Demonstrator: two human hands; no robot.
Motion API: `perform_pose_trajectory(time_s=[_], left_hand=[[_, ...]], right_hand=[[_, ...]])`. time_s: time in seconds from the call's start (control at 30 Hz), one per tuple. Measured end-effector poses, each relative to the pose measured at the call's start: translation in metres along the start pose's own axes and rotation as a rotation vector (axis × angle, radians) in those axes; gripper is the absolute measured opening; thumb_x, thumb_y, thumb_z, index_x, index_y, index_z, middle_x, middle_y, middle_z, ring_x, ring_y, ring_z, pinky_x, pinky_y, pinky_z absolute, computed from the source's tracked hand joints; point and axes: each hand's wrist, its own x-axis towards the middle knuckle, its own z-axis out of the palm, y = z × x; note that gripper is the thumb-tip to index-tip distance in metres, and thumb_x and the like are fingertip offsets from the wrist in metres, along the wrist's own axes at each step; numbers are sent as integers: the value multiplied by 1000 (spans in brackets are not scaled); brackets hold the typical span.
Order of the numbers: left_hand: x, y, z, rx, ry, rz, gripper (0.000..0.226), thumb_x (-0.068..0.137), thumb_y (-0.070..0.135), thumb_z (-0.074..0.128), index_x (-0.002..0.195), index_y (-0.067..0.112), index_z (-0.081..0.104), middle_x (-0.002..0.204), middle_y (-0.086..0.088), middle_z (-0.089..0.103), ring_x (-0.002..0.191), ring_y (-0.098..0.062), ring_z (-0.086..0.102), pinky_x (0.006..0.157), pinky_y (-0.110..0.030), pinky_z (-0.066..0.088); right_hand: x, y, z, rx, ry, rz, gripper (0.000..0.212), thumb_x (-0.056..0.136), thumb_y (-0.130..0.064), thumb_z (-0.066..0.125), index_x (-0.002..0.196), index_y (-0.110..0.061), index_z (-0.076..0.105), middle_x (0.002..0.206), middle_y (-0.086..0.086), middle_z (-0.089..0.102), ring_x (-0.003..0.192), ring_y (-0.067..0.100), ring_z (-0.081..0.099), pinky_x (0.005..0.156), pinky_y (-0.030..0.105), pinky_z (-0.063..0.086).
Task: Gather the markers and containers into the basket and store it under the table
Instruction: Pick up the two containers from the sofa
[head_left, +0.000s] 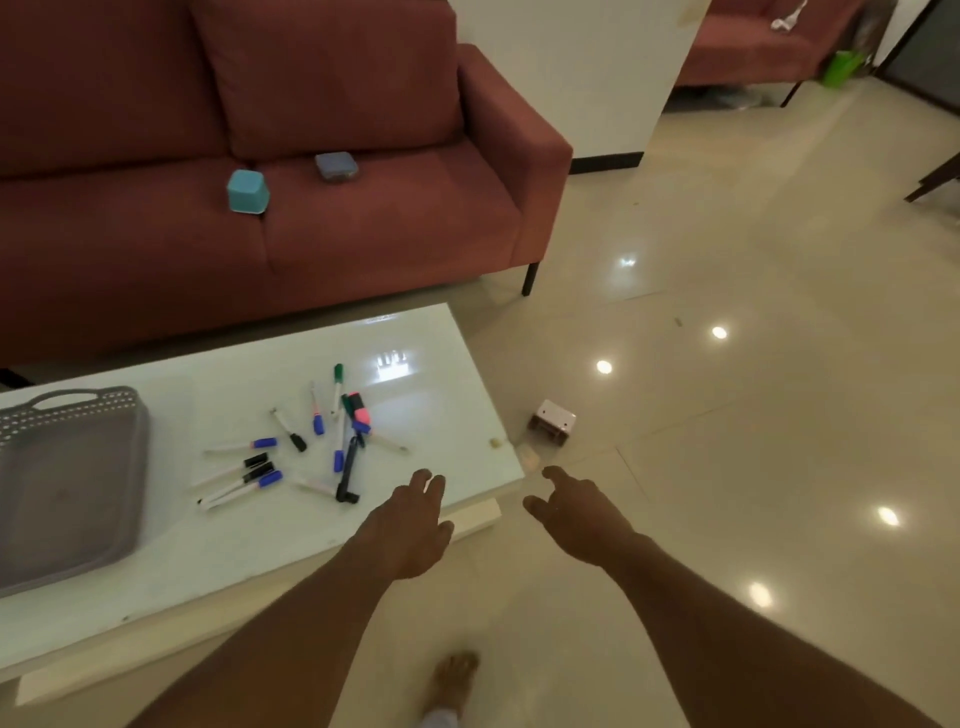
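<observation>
Hands (410, 525) (582, 514) bare, each grip loosely open, empty, near slim markers (291, 457) on glossy table (441, 364); perforated, seemingly plastic basket (67, 483).

Both bare arms reach forward. The left hand (410, 525) is palm-down, fingers loosely spread. The right hand (576, 512), just beside it, is empty, fingers curled.

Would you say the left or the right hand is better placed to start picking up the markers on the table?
Left: the left hand hovers over the table beside the markers; the right hand is over the floor.
</observation>
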Motion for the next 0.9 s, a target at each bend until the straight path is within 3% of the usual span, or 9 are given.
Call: perform_pose_trajectory(time_s=[0.2,0.47,0.67,0.9], left_hand=[[111,63,-15,7,-24,1,60,99,37,39,149,9,18,155,-9,19,133,-30,37,103,-46,42],[267,136,-8,-72,-148,-100,54,98,36,40,143,9,28,145,-12,34,126,-31,44,98,-45,46],[329,171,-30,-153,-170,-174,49,98,37,40,138,10,35,140,-9,39,124,-28,45,97,-45,46],[400,182,-72,-182,-110,-390,43,98,37,39,131,9,39,133,-11,43,121,-29,48,96,-42,46]], right_hand=[[72,65,-74,-58,14,-13,60,94,-48,49,145,-20,33,126,9,63,118,28,56,97,40,46],[211,140,-145,-144,-148,-8,57,95,-45,49,144,-20,34,128,9,60,119,27,55,97,39,45],[277,162,-188,-169,-276,-6,59,93,-47,49,144,-22,33,128,8,60,120,27,55,98,38,45],[383,164,-256,-257,-380,-196,56,93,-46,48,142,-23,35,127,9,60,119,27,54,98,36,45]])
